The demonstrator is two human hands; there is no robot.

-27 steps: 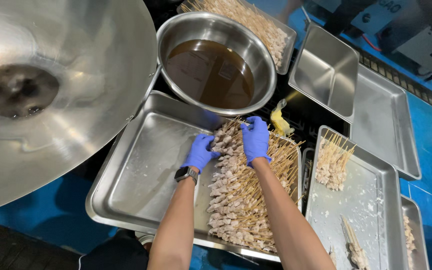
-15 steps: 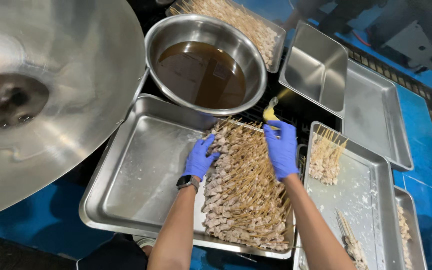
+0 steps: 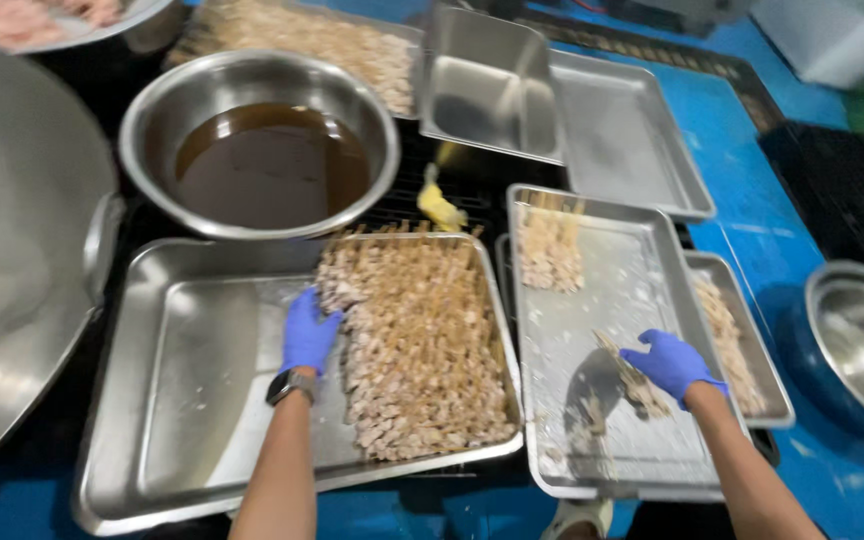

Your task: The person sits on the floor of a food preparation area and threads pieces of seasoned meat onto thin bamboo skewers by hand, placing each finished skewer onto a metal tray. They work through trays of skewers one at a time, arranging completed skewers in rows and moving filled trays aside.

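My left hand (image 3: 309,332), in a blue glove with a watch (image 3: 290,384) at the wrist, rests with fingers spread against the left side of a pile of meat skewers (image 3: 417,340). The pile fills the right half of a large steel tray (image 3: 192,370). My right hand (image 3: 672,365), also gloved in blue, is over a second steel tray (image 3: 602,300) to the right, its fingers curled on a few loose skewers (image 3: 632,385) lying there. A small bunch of skewers (image 3: 549,245) lies at that tray's far end.
A steel bowl of brown liquid (image 3: 262,160) stands behind the large tray, a yellow brush (image 3: 440,205) beside it. Further back are a deep pan (image 3: 487,90), a flat tray (image 3: 632,140) and a tray of skewers (image 3: 322,35). A big metal basin (image 3: 12,250) is at left, a bowl (image 3: 862,340) at right.
My right hand has left the far end of the skewer pile and swung right and toward me onto the loose skewers in the right tray. My left hand stays at the pile.
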